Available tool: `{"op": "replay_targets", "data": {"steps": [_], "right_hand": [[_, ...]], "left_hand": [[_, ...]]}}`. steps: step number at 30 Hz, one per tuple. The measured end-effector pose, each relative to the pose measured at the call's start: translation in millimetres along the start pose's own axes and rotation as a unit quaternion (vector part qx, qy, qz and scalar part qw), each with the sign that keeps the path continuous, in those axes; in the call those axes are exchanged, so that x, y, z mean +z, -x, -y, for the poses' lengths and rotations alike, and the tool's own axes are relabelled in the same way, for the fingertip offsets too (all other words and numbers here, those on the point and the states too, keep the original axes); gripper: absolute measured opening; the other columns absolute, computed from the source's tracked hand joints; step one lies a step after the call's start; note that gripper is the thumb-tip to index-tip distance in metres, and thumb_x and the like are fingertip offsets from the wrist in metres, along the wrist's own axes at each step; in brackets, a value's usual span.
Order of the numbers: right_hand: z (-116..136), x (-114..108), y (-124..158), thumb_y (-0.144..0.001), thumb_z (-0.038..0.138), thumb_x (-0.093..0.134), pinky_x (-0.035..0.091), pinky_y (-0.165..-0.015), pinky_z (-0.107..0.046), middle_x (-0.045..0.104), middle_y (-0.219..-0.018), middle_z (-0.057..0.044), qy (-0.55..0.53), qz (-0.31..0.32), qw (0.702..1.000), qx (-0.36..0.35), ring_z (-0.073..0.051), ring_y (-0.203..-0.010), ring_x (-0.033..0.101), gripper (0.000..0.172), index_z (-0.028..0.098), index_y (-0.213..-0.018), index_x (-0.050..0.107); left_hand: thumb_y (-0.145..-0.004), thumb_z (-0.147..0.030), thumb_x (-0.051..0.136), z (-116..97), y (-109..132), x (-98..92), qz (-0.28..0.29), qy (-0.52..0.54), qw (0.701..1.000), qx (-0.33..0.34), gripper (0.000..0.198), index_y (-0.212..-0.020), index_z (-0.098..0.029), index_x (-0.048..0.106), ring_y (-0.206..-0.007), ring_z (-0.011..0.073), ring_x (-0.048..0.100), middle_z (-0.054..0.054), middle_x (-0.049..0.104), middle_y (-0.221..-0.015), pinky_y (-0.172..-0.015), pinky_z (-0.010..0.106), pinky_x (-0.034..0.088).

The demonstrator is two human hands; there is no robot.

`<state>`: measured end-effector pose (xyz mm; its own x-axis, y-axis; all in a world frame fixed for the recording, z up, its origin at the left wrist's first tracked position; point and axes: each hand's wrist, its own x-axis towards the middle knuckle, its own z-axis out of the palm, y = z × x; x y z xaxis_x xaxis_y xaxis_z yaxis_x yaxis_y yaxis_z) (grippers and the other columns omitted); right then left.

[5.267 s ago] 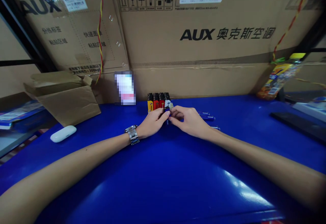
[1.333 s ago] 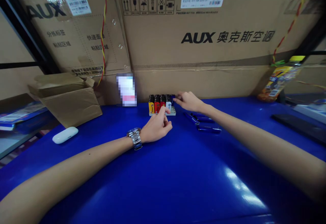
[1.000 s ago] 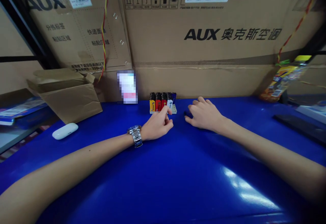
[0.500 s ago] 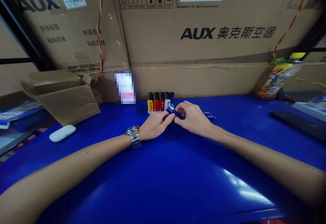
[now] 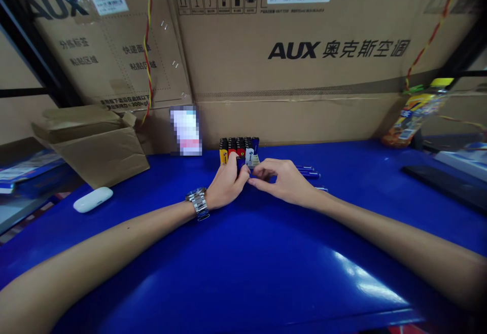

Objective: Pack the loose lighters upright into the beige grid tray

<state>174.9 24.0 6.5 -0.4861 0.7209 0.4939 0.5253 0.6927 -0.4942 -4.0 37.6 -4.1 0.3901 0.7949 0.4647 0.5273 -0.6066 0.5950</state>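
My left hand [image 5: 229, 181], with a metal watch [image 5: 198, 203] at the wrist, grips a dark blue lighter [image 5: 241, 162] whose lower part the fingers hide. Just to its right, my right hand [image 5: 279, 178] has thumb and forefinger apart with a gap between them, the thumb tip close to the left thumb. Behind my left hand stands a pale tray [image 5: 255, 160] of upright lighters in rows: yellow [image 5: 223, 156], red, white [image 5: 249, 155] and one blue lighter [image 5: 255, 145] at the back right. Several slim blue objects [image 5: 311, 174] lie beyond and beside my right hand, partly covered.
Large cardboard boxes [image 5: 304, 78] stand behind the blue table [image 5: 243, 263]. At the left are an open carton [image 5: 101, 154], a white case [image 5: 93, 199] and a phone-like blurred screen [image 5: 188, 131]. A drink bottle [image 5: 418, 111] and a black flat bar [image 5: 441, 187] are at the right.
The blue lighter, earlier between both hands, has moved left and is turned more upright in my left hand. My right hand's fingers have come off it and opened.
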Motion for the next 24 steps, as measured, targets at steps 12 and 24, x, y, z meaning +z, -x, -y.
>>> {"op": "replay_targets", "data": {"steps": [12,24], "right_hand": [[-8.5,4.8,1.5,-0.087,0.024,0.046,0.036,-0.061,-0.026,0.063,-0.073,-0.004,0.099,0.094,0.990,-0.034,-0.012,-0.063,0.052,0.021,0.016,-0.076,0.062],[-10.1,5.8,4.2,-0.083,0.019,0.051,0.030,-0.056,-0.025,0.053,-0.068,0.001,0.114,0.109,0.987,-0.033,-0.010,-0.059,0.044,0.009,0.017,-0.073,0.051]], "left_hand": [[-0.090,-0.045,0.040,0.3,-2.2,-1.0,0.007,0.061,0.998,0.017,0.038,-0.064,-0.017,0.042,-0.055,0.0096,0.038,-0.004,0.042,-0.059,-0.051,0.024,0.031],[-0.073,-0.033,0.049,0.8,-2.0,-2.5,0.003,-0.017,1.000,0.000,0.033,-0.049,-0.018,0.031,-0.047,0.0075,0.025,-0.006,0.028,-0.048,-0.044,0.023,0.018]]}}
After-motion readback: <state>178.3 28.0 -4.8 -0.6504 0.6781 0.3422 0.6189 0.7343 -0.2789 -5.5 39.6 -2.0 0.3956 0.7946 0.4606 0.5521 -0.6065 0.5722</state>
